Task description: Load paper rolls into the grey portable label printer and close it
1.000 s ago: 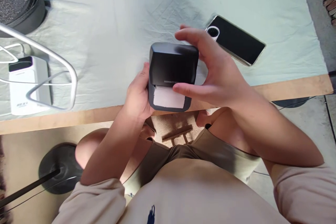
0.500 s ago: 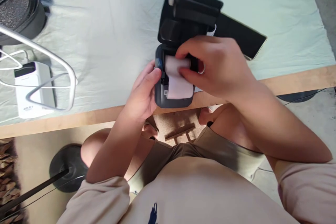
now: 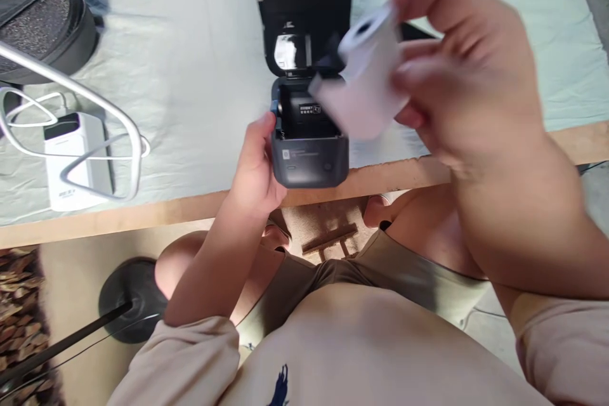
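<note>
We hold the small dark printer [image 3: 309, 152] at the near edge of the surface [image 3: 190, 206], our left hand [image 3: 254, 168] wrapped around its left side, thumb at the upper left corner, the grip closed on the body. Its lid [image 3: 304, 13] stands swung open away from us, and the paper bay [image 3: 307, 115] below it lies bare, a label showing inside. Our right hand [image 3: 469, 82] is raised above and to the right of the printer, fingers closed around a white paper roll [image 3: 368, 76]; the roll is clear of the bay, its hollow core facing up and left, a loose flap trailing toward the printer. The hand and roll are blurred. A pale cloth [image 3: 190, 76] covers the surface. To the left lies a white power bank [image 3: 76, 162] with a white cable [image 3: 28, 108], under a curved metal rod [image 3: 95, 108]. A dark bag [image 3: 42, 19] sits at the far left corner.
</note>
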The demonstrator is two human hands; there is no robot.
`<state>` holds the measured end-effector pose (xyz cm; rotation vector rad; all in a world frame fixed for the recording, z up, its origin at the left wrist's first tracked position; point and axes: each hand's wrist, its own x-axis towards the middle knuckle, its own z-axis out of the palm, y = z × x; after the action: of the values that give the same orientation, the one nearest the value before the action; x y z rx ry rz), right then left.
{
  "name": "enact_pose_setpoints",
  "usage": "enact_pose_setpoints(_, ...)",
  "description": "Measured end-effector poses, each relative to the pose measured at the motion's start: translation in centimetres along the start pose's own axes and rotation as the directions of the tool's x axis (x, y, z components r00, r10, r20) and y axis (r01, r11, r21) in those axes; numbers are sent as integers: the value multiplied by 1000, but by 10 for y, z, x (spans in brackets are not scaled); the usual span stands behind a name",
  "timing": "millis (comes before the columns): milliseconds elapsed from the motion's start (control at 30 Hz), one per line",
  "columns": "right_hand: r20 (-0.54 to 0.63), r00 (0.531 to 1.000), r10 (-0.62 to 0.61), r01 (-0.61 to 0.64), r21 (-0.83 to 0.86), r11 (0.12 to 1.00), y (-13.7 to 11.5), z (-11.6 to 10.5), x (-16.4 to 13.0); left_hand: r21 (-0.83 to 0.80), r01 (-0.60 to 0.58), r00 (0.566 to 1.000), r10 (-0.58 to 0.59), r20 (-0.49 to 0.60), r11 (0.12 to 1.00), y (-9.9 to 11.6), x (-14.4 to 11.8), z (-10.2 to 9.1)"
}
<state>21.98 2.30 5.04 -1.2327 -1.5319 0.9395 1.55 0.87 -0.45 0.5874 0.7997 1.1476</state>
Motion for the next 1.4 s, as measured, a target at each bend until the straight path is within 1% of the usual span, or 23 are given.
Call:
enact_pose_setpoints(67, 21, 992, 124, -125, 267, 955, 15, -7, 11, -56, 7, 1000, -9, -28, 998, 2, 3, -1)
enact_pose_setpoints(100, 120, 976, 181, -208, 279, 937, 23, -8, 15, -80, 13, 999, -16, -37, 997, 3, 4, -1)
enact_pose_setpoints(133, 174, 966, 189, -230, 259, 938, 31, -8, 18, -96, 19, 998, -24, -50, 995, 5, 4, -1)
enact_pose_setpoints(233, 141, 983, 121, -138, 120, 983, 46, 2, 14, -117, 36, 995, -47, -93, 992, 7, 4, 1)
enact_pose_setpoints(300, 121, 992, 35, -24, -88, 996, 48, 10, 6, -124, 29, 994, -42, -102, 992, 8, 3, 4)
enact_pose_setpoints(400, 189, 976, -105, 172, -385, 907, 49, 18, -5, -76, 8, 995, -15, -103, 997, 8, 1, 5)
enact_pose_setpoints(467, 241, 962, -131, 227, -429, 874, 49, 20, -9, -26, 8, 993, -11, -115, 1000, 8, 2, 5)
enact_pose_setpoints(533, 248, 957, -149, 249, -442, 862, 49, 21, -9, -6, 16, 992, -17, -128, 1000, 8, 2, 4)
enact_pose_setpoints(600, 223, 957, -183, 267, -447, 854, 46, 18, -8, -3, 21, 991, -21, -134, 1000, 9, 2, 3)
enact_pose_setpoints(667, 102, 965, -242, 261, -473, 842, 41, 14, -6, 2, 20, 989, -20, -146, 1000, 8, 2, 4)
enact_pose_setpoints(733, -90, 961, -261, 169, -552, 816, 39, 8, 0, 11, 13, 987, -11, -158, 1000, 8, 1, 5)
enact_pose_setpoints(800, -225, 954, -200, 20, -616, 787, 43, 4, 7, 8, 6, 988, -5, -155, 1000, 7, 1, 5)
enact_pose_setpoints(833, -248, 958, -141, -49, -631, 775, 48, 3, 11, -2, 4, 989, -4, -147, 1000, 7, 1, 5)
enact_pose_setpoints(900, -224, 974, -23, -130, -644, 754, 58, 2, 18, -37, 8, 991, -12, -130, 999, 7, 2, 5)
enact_pose_setpoints(1000, -193, 981, 10, -140, -672, 727, 64, 4, 24, -76, 15, 992, -24, -126, 997, 8, 3, 4)
enact_pose_setpoints(1067, -196, 980, 20, -128, -556, 821, 58, 5, 24, -69, 18, 991, -27, -132, 997, 8, 4, 4)
enact_pose_setpoints(1133, -202, 978, 54, -119, -330, 937, 47, 5, 23, -58, 23, 990, -31, -137, 998, 8, 3, 4)
enact_pose_setpoints(1200, -204, 968, 148, -155, -20, 988, 35, 4, 21, -63, 23, 990, -32, -134, 998, 7, 3, 4)
enact_pose_setpoints(1233, -176, 957, 230, -204, 156, 967, 31, 4, 21, -69, 14, 992, -22, -127, 998, 6, 3, 3)
enact_pose_setpoints(1300, -55, 920, 388, -321, 462, 827, 25, 2, 21, -72, -9, 994, 1, -108, 997, 5, 3, 2)
enact_pose_setpoints(1333, 14, 902, 432, -365, 561, 743, 24, 3, 21, -66, -15, 995, 8, -98, 998, 5, 3, 1)
enact_pose_setpoints(1367, 49, 893, 447, -383, 605, 698, 23, 3, 21, -57, -19, 996, 14, -91, 998, 5, 4, 1)
enact_pose_setpoints(1400, 36, 895, 444, -375, 599, 708, 23, 4, 21, -47, -17, 996, 13, -87, 999, 5, 4, 0)
